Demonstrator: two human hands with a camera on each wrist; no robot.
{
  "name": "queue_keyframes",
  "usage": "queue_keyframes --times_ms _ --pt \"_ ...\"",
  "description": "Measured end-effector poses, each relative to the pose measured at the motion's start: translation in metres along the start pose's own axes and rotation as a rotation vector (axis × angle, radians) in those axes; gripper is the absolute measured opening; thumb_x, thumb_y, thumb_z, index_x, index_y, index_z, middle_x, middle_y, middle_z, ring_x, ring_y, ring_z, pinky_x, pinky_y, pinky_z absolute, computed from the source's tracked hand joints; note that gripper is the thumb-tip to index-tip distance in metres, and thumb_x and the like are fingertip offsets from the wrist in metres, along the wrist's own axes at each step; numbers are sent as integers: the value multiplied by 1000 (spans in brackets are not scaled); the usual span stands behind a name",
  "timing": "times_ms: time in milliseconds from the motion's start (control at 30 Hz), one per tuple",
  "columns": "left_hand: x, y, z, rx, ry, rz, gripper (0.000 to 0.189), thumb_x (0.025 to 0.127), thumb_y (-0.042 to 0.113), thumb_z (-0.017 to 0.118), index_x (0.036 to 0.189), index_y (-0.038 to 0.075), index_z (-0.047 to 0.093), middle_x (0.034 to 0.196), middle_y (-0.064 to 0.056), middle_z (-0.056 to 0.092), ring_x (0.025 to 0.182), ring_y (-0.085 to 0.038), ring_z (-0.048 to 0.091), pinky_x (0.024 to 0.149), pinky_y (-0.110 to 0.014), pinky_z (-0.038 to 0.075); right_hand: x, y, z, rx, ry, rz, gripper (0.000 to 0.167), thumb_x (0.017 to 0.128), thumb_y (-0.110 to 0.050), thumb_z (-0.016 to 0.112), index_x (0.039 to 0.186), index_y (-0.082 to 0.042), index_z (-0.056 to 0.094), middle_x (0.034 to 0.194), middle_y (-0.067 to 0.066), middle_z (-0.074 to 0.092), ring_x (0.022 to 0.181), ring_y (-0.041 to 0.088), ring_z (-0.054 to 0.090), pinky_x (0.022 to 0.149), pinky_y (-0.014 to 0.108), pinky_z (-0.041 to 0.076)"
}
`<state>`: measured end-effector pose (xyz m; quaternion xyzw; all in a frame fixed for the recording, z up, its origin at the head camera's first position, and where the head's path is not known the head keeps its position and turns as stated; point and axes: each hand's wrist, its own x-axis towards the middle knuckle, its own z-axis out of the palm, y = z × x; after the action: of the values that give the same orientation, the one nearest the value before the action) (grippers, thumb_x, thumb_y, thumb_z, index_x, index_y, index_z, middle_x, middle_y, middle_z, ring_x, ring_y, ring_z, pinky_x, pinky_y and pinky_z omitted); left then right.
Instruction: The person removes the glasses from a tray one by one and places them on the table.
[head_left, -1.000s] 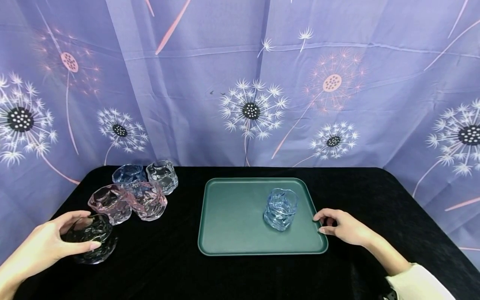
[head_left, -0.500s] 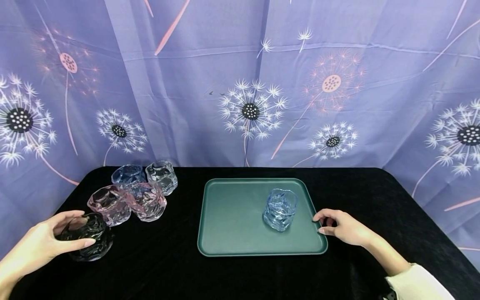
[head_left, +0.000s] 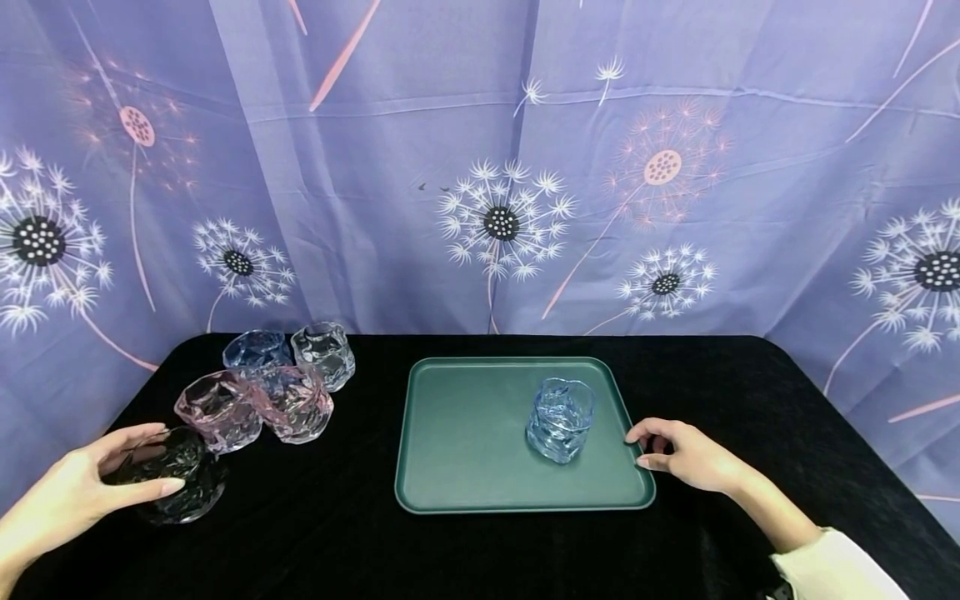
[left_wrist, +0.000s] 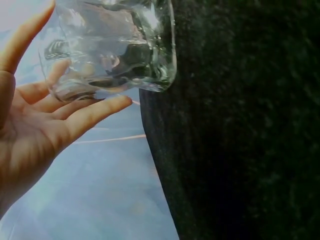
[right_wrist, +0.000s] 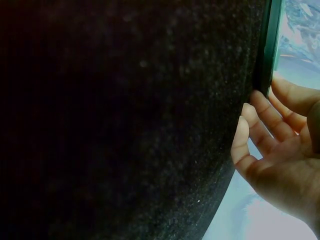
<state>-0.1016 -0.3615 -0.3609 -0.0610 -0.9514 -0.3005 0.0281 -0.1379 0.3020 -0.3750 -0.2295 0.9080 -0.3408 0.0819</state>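
At the left of the head view, a wavy glass tumbler [head_left: 191, 483], dark against the black cloth, stands at the near end of a group of glasses. My left hand [head_left: 78, 496] is spread beside it, fingers behind and thumb in front. In the left wrist view, the tumbler [left_wrist: 115, 50] looks transparent and the fingers [left_wrist: 95, 117] extend straight along it. My right hand [head_left: 686, 454] pinches the right rim of a green tray [head_left: 465, 433]. The right wrist view shows the tray edge [right_wrist: 270, 45] between thumb and fingers. A blue tumbler [head_left: 561, 421] stands on the tray's right half.
Behind the left hand stand two pink tumblers [head_left: 217, 408], a blue one [head_left: 257, 348] and a clear one [head_left: 324, 354]. Black cloth [head_left: 360, 542] covers the table. A purple curtain [head_left: 390, 250] with dandelion print hangs along the back edge.
The dark-looking tumbler shifted slightly left and is now still. My left hand has since slid a little further left, off its side. The right hand and the tray stay put.
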Motion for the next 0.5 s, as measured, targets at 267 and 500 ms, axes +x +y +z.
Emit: queue_keyframes --times_ms 267,500 --pt "0 11 -9 12 49 30 71 74 23 76 131 -2 42 119 19 47 89 28 30 60 -5 30 0 0 0 -3 2 1 21 82 -11 67 101 -4 60 87 2 55 72 7 48 59 24 42" --pt "3 34 -16 20 89 24 71 74 22 76 132 -1 41 123 -4 49 95 9 47 62 -5 38 0 1 0 3 -4 8 21 82 -11 67 101 -4 60 87 3 55 73 8 48 60 24 42"
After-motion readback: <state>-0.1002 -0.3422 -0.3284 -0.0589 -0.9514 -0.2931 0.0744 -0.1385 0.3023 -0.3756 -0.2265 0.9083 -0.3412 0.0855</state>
